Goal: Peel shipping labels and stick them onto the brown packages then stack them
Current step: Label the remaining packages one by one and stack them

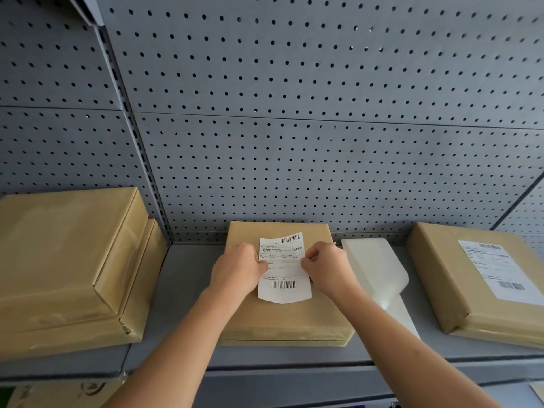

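Note:
A brown package (pixel 282 316) lies flat on the grey shelf in front of me. Over its top I hold a white shipping label (pixel 284 269) with barcodes at its top and bottom. My left hand (pixel 240 269) pinches the label's left edge and my right hand (pixel 323 267) pinches its right edge. The label's far and near ends curl up a little. To the right sits another brown package (pixel 459 293) with a label (pixel 500 269) stuck on its top. At the left, two unlabelled brown packages (pixel 67 260) lie stacked.
White backing paper (pixel 379 269) lies on the grey shelf (pixel 182 278) between the middle and right packages. A grey pegboard wall (pixel 294 113) closes the back. More brown cardboard (pixel 59 393) shows below the shelf's front edge at the lower left.

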### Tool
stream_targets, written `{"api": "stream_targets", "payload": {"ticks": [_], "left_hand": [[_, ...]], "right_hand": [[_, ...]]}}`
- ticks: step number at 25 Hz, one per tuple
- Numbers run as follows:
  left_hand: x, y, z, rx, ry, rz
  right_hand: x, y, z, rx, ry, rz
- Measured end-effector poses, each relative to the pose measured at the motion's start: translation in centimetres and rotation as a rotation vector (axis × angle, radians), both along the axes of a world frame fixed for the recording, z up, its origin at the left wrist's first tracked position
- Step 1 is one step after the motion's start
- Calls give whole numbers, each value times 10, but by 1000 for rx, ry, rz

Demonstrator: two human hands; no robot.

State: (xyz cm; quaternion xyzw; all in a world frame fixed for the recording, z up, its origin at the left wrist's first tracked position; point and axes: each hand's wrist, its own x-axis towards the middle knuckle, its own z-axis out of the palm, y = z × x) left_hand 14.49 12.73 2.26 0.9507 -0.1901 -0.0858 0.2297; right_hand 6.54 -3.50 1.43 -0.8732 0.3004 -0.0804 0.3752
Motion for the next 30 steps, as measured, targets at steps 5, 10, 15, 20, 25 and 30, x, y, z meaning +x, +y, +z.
{"api": "stream_targets", "payload": {"ticks": [5,10,15,20,25,30], "left_hand": [[0,4,0,33,-57,11],[2,3,-6,-65,-319,-272],[17,-9,-15,187,-265,-489],[22,-1,-27,249,-225,-465],[23,6,-24,259,-187,-435],[20,13,-23,248,-185,-406]], "right_hand": [[0,1,2,-186,92,50],[-3,3,-2,-502,-59,193],[18,14,-17,-529,64,496],[16,10,-26,-603,184,475],[1,-7,-25,-582,226,389],[-10,-13,-18,-535,224,342]]}}
